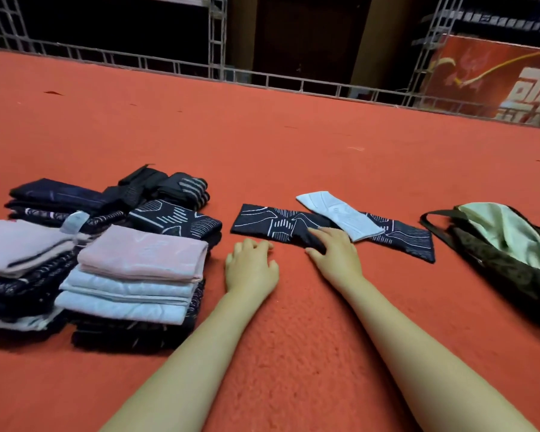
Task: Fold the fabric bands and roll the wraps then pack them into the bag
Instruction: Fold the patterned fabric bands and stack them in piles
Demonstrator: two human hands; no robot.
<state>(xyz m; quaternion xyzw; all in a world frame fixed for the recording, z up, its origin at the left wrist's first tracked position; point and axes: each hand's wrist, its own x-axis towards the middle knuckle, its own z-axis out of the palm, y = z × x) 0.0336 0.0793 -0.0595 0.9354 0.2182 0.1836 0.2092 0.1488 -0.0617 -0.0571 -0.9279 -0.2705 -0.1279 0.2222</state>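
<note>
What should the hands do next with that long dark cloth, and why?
Probably lift the small white fabric band off first. It lies across the long dark patterned fabric band, which is spread flat on the red carpet, not yet folded. The right hand already rests on the dark band; the left hand lies beside it, holding nothing. Once clear, it could be folded.

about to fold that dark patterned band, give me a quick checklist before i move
1. Dark patterned band lying flat on the carpet: ok.
2. Nothing on top of it: not ok, white band lies across it.
3. Right hand touching the band: ok.
4. Left hand free: ok, resting on the carpet.
5. Bag open at the right: ok.
6. Room left inside the bag: cannot tell.
</note>
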